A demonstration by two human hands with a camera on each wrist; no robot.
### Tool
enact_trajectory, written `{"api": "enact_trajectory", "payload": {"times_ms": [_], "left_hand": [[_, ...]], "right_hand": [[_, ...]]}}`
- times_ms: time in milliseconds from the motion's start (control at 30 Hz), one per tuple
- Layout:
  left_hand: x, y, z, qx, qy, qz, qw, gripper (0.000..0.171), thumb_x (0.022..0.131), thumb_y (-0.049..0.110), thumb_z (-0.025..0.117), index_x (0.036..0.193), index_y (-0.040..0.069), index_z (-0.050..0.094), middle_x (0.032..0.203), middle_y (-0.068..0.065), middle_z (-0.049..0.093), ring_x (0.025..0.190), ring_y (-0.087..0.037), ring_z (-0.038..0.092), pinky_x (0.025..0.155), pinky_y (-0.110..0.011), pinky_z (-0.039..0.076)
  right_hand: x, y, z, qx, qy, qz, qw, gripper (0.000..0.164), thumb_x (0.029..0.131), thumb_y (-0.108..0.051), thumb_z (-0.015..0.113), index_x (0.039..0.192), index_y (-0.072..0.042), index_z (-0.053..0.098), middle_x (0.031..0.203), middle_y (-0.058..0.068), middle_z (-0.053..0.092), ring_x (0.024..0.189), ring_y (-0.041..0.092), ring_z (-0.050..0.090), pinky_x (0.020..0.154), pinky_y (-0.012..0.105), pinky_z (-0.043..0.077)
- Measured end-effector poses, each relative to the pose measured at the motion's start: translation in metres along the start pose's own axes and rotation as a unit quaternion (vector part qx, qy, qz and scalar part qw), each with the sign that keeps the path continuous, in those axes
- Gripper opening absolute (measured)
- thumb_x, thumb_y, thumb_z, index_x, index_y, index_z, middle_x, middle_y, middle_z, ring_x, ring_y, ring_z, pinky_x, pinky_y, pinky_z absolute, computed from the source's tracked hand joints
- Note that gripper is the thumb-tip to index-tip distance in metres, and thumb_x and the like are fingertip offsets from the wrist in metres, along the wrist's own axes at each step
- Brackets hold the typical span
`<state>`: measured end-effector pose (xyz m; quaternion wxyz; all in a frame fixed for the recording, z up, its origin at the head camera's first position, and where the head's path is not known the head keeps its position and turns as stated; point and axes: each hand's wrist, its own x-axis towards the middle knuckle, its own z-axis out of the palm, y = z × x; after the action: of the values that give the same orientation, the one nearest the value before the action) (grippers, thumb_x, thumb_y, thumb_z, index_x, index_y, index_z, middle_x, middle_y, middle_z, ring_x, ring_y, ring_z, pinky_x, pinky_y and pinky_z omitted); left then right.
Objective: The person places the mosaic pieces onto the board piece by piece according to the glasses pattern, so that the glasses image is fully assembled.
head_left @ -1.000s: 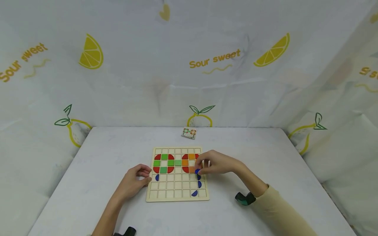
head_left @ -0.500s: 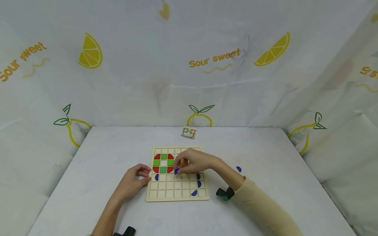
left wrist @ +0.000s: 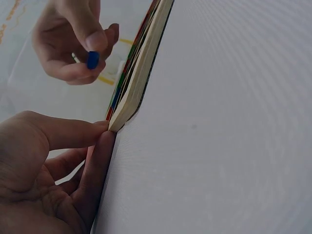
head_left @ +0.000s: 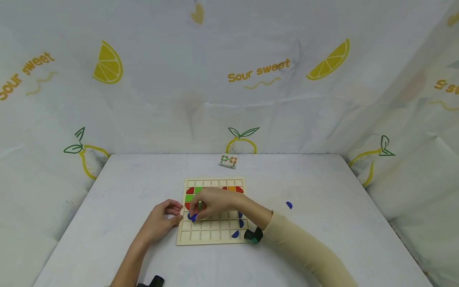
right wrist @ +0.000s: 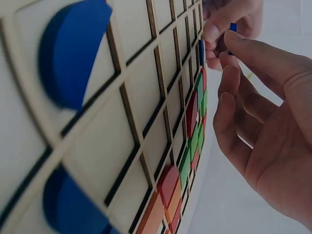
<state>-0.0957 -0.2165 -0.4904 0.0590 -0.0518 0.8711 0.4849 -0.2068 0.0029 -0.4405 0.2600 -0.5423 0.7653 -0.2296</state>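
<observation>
My right hand reaches over the left part of a wooden grid board and pinches a blue half-round piece between thumb and fingertips. In the left wrist view this blue piece shows above the board's surface. Just beside it, another blue half-round lies in a cell at the board's left edge. My left hand holds that edge; in the left wrist view its thumb and index finger grip the board's rim. Red and green pieces are partly hidden behind my right hand.
More blue half-rounds lie along the board's right side, one tilted piece near the bottom. One blue half-round rests on the white table to the right. A small pattern card lies beyond the board.
My right hand has swept left across the board carrying the blue half-round, uncovering a blue piece on the table at right and the orange-and-red group. My left hand stays put.
</observation>
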Motion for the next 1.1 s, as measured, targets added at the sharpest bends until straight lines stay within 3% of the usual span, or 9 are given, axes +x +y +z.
{"api": "enact_trajectory", "payload": {"times_ms": [233, 567, 900, 1100], "left_hand": [[0.001, -0.001, -0.002, -0.001, -0.004, 0.012, 0.9999, 0.031, 0.095, 0.008, 0.079, 0.124, 0.004, 0.069, 0.108, -0.007, 0.074, 0.1, -0.014, 0.065, 0.077, -0.021, 0.053], [0.002, 0.0, -0.002, 0.003, -0.005, 0.013, 0.9999, 0.031, 0.095, 0.009, 0.08, 0.124, 0.004, 0.069, 0.109, -0.007, 0.074, 0.101, -0.013, 0.066, 0.08, -0.021, 0.052], [0.001, -0.002, -0.002, -0.002, -0.002, 0.001, 1.0, 0.03, 0.095, 0.007, 0.078, 0.123, 0.004, 0.07, 0.108, -0.008, 0.074, 0.099, -0.014, 0.067, 0.079, -0.02, 0.054], [0.002, -0.001, -0.002, 0.0, -0.001, -0.007, 1.0, 0.029, 0.095, 0.007, 0.078, 0.123, 0.006, 0.07, 0.108, -0.007, 0.074, 0.1, -0.014, 0.067, 0.081, -0.019, 0.053]], "right_hand": [[0.012, -0.01, 0.007, -0.056, -0.014, 0.003, 0.998, 0.005, 0.1, -0.023, 0.08, 0.105, -0.021, 0.08, 0.091, -0.013, 0.069, 0.079, -0.001, 0.054, 0.075, 0.013, 0.044], [0.017, -0.015, 0.014, -0.064, -0.019, 0.009, 0.998, 0.006, 0.1, -0.022, 0.08, 0.105, -0.024, 0.081, 0.094, -0.015, 0.073, 0.079, -0.003, 0.056, 0.075, 0.011, 0.046], [0.016, -0.015, 0.019, -0.07, -0.017, 0.008, 0.997, 0.024, 0.097, -0.005, 0.072, 0.108, -0.023, 0.084, 0.095, -0.013, 0.069, 0.076, -0.002, 0.054, 0.07, 0.011, 0.045], [0.014, -0.018, 0.018, -0.078, -0.029, 0.013, 0.996, 0.025, 0.096, -0.007, 0.075, 0.113, -0.022, 0.084, 0.099, -0.01, 0.071, 0.079, -0.004, 0.056, 0.073, 0.01, 0.047]]}}
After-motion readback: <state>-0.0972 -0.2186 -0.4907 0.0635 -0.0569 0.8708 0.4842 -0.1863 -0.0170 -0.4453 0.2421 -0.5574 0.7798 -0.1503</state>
